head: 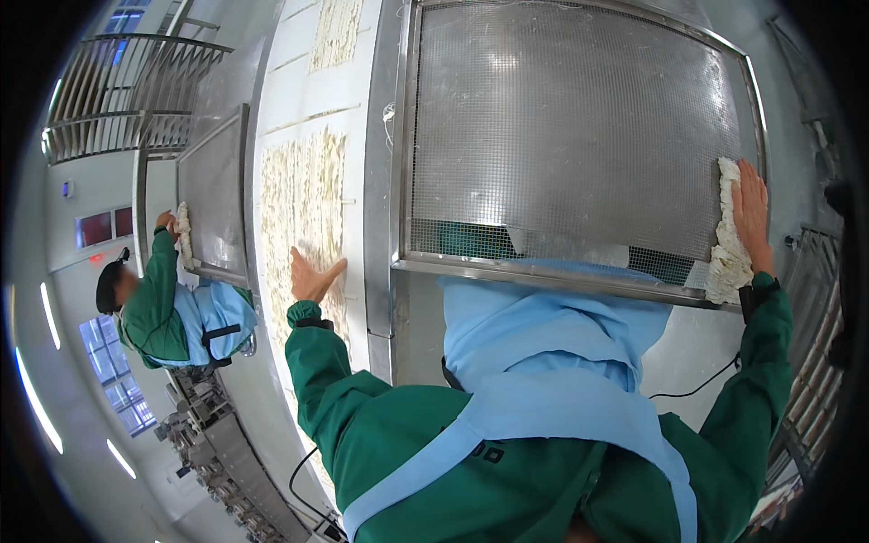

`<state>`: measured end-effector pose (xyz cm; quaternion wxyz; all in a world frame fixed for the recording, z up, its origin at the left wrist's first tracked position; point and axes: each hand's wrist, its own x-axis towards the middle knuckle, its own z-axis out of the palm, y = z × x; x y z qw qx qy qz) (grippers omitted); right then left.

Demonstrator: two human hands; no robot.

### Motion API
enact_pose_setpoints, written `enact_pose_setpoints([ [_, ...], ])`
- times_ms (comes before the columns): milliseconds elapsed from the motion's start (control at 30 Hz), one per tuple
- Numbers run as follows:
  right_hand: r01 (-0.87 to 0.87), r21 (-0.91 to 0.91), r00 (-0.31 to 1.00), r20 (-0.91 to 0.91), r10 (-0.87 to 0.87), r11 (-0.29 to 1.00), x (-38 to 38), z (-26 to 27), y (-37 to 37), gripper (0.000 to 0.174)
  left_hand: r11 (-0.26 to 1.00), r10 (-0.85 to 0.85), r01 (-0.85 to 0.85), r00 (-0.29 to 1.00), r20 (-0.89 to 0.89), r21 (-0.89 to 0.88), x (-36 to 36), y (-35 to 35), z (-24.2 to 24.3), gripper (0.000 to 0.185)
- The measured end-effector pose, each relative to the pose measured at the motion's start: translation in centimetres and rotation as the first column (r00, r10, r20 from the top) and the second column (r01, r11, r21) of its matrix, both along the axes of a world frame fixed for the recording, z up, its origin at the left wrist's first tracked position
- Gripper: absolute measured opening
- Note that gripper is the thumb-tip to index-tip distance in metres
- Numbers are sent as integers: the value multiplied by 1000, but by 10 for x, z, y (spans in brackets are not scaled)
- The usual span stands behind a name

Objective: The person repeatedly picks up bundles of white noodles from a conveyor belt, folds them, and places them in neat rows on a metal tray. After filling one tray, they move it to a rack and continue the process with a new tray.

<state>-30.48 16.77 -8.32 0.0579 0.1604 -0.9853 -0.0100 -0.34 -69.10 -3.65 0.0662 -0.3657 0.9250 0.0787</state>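
My left hand is over the white conveyor belt, thumb and fingers spread, with nothing between them. Under and beyond it lies a wide sheet of pale wavy noodle strands; whether the fingertips touch it I cannot tell. At the right end of a metal-framed wire mesh tray, my right hand lies flat along a narrow bundle of noodles. Its fingers are together against the bundle's outer side. The thumb is hidden, so a grip cannot be made out. Most of the mesh is bare.
Across the belt a co-worker reaches to noodles on another mesh tray. More noodles lie farther up the belt. A steel rail runs between belt and my tray. Metal racking stands at right.
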Motion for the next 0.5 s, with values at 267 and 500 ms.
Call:
enact_pose_setpoints([
  [267, -21, -60, 998, -65, 17, 998, 6, 13, -4, 45, 987, 48, -33, 994, -95, 158, -94, -48, -41, 51],
  [500, -123, -387, 992, -51, 112, 914, 31, 64, -44, 37, 911, -226, 364, 836, -500, 196, -179, 44, 90, 47],
])
